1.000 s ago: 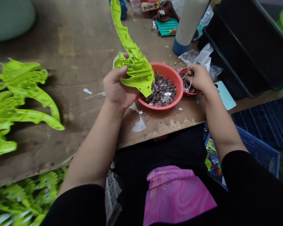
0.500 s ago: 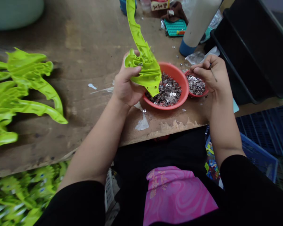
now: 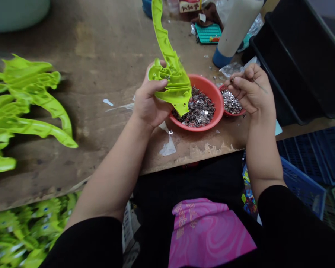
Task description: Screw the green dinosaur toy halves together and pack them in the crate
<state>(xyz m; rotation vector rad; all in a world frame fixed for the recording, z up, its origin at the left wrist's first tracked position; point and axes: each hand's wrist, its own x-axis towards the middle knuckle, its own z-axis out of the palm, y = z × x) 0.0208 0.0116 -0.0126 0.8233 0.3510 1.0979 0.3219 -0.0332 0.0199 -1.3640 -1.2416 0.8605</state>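
Left fingers point(image 3: 156, 86) clasping green part point(image 3: 176, 82), overlapping larger bowl point(image 3: 212, 91), bottle point(image 3: 238, 28) beyond

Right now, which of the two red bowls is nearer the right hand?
The small bowl, close by the right hand; the big bowl sits farther left.

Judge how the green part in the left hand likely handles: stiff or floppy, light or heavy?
The green part is probably light for its size, since its molding looks hollow and open. Its ribs suggest stiffness, though the long, narrow extension might flex slightly.
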